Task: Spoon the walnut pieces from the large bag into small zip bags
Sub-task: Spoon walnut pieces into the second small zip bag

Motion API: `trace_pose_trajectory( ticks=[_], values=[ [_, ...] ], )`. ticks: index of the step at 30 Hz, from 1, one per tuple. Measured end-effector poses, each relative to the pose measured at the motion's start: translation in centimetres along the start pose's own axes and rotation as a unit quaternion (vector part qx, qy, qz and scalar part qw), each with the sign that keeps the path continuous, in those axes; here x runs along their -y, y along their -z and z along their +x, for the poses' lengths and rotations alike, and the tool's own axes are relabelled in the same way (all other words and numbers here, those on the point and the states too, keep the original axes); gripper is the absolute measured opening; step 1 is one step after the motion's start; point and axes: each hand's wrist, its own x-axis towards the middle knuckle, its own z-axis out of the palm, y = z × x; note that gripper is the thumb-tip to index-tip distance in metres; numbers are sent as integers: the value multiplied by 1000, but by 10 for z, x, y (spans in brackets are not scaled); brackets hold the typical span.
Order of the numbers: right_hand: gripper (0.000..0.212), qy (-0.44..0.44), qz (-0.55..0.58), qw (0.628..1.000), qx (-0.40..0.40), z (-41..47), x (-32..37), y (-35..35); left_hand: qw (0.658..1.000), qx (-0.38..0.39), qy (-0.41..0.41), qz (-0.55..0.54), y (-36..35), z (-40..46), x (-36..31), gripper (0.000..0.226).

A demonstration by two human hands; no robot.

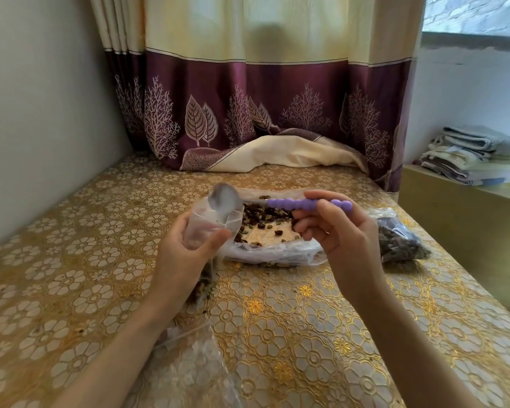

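Spoon point(224, 198) bowl, seemingly emptied, sits at the mouth of the small zip bag point(211, 225) gripped by the curled left hand point(186, 254); keep that mouth wide. Right hand point(333, 231) pinches the purple handle above the large bag point(271, 248) of walnut pieces point(265, 216). Filled bag point(401, 240) lies right, spare bags point(189, 363) near.

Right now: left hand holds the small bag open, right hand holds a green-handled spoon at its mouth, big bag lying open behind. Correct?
One thing is off: the spoon handle is purple, not green, as the head view shows. The rest holds: the left hand holds the small bag open, the right hand holds the spoon at its mouth, and the big bag lies open behind.
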Motion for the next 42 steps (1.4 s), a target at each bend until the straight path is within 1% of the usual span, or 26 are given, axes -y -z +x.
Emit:
trace_pose_trajectory(
  ticks=[3, 5, 6, 9, 12, 16, 20, 23, 25, 27, 31, 32, 35, 36, 39, 42],
  values=[
    [15, -17, 20, 995, -94, 4, -4, 7, 1000, -14, 5, -8, 6, 0, -5, 50],
    [16, -15, -19, 989, -145, 6, -9, 13, 999, -33, 8, -14, 12, 2, -8, 42],
    [17, -10, -56, 986, -156, 7, -12, 15, 999, -42, 7, -15, 14, 2, -9, 41],
    [24, 10, -194, 965, -174, 7, -23, 22, 998, -62, 3, -19, 19, 4, -12, 43],
    [26, 28, -283, 940, -190, 7, -30, 26, 995, -88, -3, -36, 25, 6, -14, 45],
    [27, 31, -323, 927, -188, 11, -34, 21, 994, -91, -17, -51, 28, 5, -15, 47],
    [31, 26, -356, 921, -155, 17, -39, 11, 993, -99, -30, -49, 28, 7, -18, 46],
    [30, 19, -355, 923, -146, 22, -44, 5, 994, -96, -52, -10, 28, 7, -20, 46],
    [28, -3, -348, 927, -137, 27, -47, 1, 993, -93, -67, 17, 29, 7, -20, 50],
    [28, -31, -333, 933, -131, 33, -51, -3, 993, -83, -72, 31, 28, 6, -20, 53],
    [26, -111, -255, 954, -110, 38, -60, -6, 997, -55, -49, 34, 25, 5, -14, 45],
    [26, -126, -239, 957, -104, 38, -62, -6, 997, -52, -43, 40, 24, 5, -11, 49],
    [25, -160, -183, 966, -91, 36, -66, -5, 996, -41, -34, 77, 22, 6, -2, 80],
    [24, -169, -166, 968, -87, 35, -66, -5, 995, -35, -32, 85, 21, 7, 1, 82],
    [23, -187, -126, 970, -91, 35, -64, -3, 994, -10, -26, 110, 18, 6, 10, 76],
    [23, -193, -114, 969, -99, 35, -63, -2, 985, 13, -10, 171, 16, 6, 20, 83]
  ],
)
